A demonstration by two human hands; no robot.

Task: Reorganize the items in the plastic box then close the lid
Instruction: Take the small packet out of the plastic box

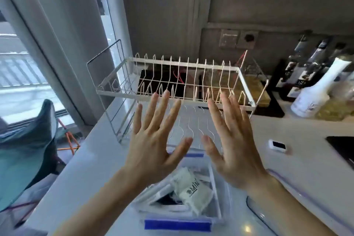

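A clear plastic box (217, 197) with blue clips (178, 225) stands open on the white counter, low in the middle of the head view. Inside lie a white packet with dark print (193, 189), a dark item and other pale pieces. My left hand (153, 143) and my right hand (233, 145) hover above the box's far end, palms down, fingers spread, holding nothing. Their wrists hide part of the box. The clear lid (298, 203) with a purple-tinted rim lies on the counter to the right of the box, under my right forearm.
A white wire dish rack (172, 82) stands just behind the hands. Bottles (318, 86) crowd the back right. A small white device (277, 145) lies on the counter at right, with a dark panel (342, 149) beyond. A window and a teal chair (28, 155) are at left.
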